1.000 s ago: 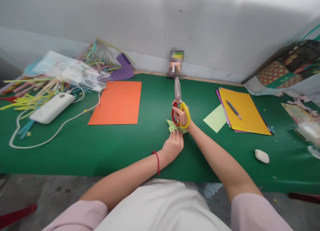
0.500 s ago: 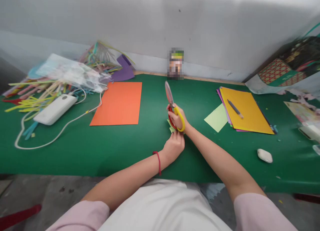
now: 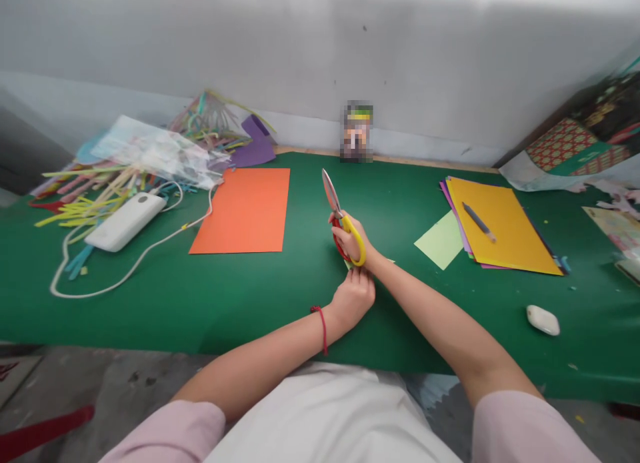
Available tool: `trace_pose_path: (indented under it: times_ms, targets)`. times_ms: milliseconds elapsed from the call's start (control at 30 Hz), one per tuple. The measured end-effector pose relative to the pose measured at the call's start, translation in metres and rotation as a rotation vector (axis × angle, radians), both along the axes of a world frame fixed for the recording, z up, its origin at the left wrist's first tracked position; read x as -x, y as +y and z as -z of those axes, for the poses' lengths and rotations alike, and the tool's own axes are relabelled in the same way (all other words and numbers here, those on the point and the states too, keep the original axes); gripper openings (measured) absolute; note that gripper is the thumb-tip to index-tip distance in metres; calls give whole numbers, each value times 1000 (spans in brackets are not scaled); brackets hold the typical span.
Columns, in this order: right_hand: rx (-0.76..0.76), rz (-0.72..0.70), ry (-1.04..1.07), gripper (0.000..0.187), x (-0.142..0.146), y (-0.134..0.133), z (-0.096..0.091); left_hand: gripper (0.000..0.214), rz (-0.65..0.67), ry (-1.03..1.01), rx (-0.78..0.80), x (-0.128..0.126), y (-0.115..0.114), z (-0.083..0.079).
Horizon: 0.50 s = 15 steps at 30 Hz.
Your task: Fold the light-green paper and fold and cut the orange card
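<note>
Green bench (image 3: 240, 296), mid-front: right hand (image 3: 357, 239) curled through the scissors (image 3: 340, 216) — left hand (image 3: 356, 296) fingers bent, pinching the pale-green paper (image 3: 350, 265).

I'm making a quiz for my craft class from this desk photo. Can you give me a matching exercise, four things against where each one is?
Things:
1. scissors
2. pencil
3. power bank
4. orange sheet

Places:
A. among the paper strips at the far left
B. on the yellow sheet
C. in the right hand
D. flat on the green table, left of the hands

Pairs: 1-C, 2-B, 3-A, 4-D
</note>
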State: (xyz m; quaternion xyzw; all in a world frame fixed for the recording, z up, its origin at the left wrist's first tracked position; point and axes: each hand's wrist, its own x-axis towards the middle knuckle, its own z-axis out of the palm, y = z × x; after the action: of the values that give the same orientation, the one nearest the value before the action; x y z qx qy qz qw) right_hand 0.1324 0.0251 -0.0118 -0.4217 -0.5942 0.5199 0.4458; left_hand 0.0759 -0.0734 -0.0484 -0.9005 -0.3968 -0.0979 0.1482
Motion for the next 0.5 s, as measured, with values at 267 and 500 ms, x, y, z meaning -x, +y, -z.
trace_pose_path:
  times_ms: [267,500]
  targets:
    - [9,-14,-14,12,1,-15,0,30,28,12,3,2,0,-4]
    - [-37,1,-46,12,0,-15,-2,25,42,19,19,3,1,-3]
